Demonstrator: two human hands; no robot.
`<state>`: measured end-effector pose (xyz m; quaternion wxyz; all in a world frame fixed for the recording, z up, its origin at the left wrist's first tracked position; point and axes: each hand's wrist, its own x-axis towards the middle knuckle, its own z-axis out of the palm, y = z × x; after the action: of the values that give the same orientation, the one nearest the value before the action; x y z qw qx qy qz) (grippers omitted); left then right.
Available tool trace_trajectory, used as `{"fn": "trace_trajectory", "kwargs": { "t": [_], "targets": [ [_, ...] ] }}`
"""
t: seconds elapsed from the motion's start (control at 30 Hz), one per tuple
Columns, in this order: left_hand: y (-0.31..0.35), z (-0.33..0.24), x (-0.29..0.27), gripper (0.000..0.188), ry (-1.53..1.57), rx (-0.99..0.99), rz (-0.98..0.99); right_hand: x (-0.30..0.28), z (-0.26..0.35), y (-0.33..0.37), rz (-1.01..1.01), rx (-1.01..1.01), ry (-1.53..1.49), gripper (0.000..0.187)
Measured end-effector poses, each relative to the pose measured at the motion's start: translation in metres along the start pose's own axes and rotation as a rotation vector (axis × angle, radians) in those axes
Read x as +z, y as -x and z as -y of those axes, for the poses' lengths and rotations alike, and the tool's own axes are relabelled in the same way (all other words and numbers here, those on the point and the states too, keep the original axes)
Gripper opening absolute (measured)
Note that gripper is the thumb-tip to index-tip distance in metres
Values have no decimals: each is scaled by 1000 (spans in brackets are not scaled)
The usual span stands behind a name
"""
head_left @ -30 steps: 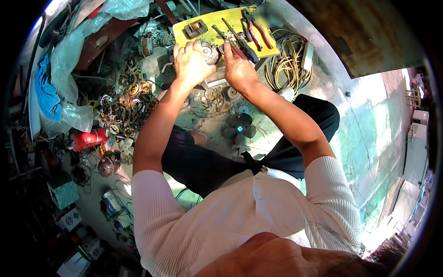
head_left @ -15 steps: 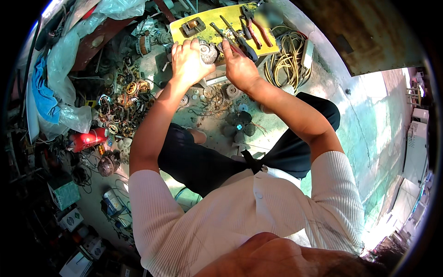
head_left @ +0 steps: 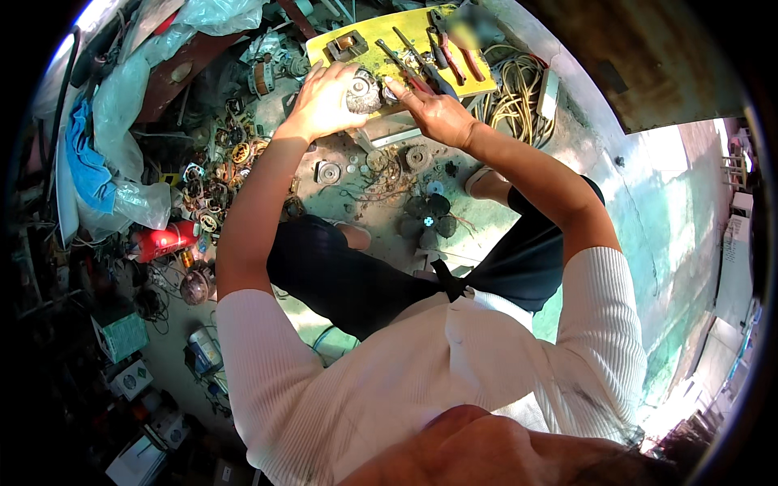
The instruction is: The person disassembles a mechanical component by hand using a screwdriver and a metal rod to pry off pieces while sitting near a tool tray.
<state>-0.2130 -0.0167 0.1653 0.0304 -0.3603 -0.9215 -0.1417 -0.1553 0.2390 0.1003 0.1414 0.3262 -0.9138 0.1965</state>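
My left hand (head_left: pixel 326 99) is wrapped round the side of a round, ridged metal motor part (head_left: pixel 363 91) at the near edge of a yellow board (head_left: pixel 369 36). Close to its right side is my right hand (head_left: pixel 438 116), fingers bent and one digit pointing toward the part. Whatever those fingers grip is hidden. Just beyond them lie a red-handled tool (head_left: pixel 419 84) and a black-handled tool (head_left: pixel 438 80). Red-handled pliers (head_left: pixel 450 55) rest farther right on the board. A small motor core with a copper coil (head_left: pixel 348 45) sits at its far left.
Coiled yellowish cable (head_left: pixel 515 97) lies right of the board. Below are a black fan blade (head_left: pixel 429 221) and round metal parts (head_left: pixel 329 172) on the floor. A heap of copper-wound parts (head_left: pixel 219 170) and a red cylinder (head_left: pixel 166 240) are at the left.
My right hand has drawn back slightly, and its pointing finger no longer stretches up toward the tools. My left hand stays on the motor part. The whole view has shifted a little.
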Motion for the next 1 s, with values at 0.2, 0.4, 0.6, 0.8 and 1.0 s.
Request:
{"fn": "trace_trajectory", "kwargs": {
  "t": [0.2, 0.4, 0.6, 0.8, 1.0],
  "targets": [
    [-3, -5, -8, 95, -61, -59, 79, 8, 15, 2, -26, 129, -172, 70],
    [1, -28, 2, 97, -114, -239, 15, 13, 95, -30, -76, 679, -435, 85],
    [6, -30, 7, 98, -105, -292, -22, 5, 93, -34, -67, 750, -442, 82],
    [2, -14, 6, 95, -59, -144, -7, 13, 52, 2, -33, 388, -218, 83],
    [-8, 17, -5, 99, -42, 60, 69, -14, 19, -2, 169, 92, -166, 83]
  ]
}}
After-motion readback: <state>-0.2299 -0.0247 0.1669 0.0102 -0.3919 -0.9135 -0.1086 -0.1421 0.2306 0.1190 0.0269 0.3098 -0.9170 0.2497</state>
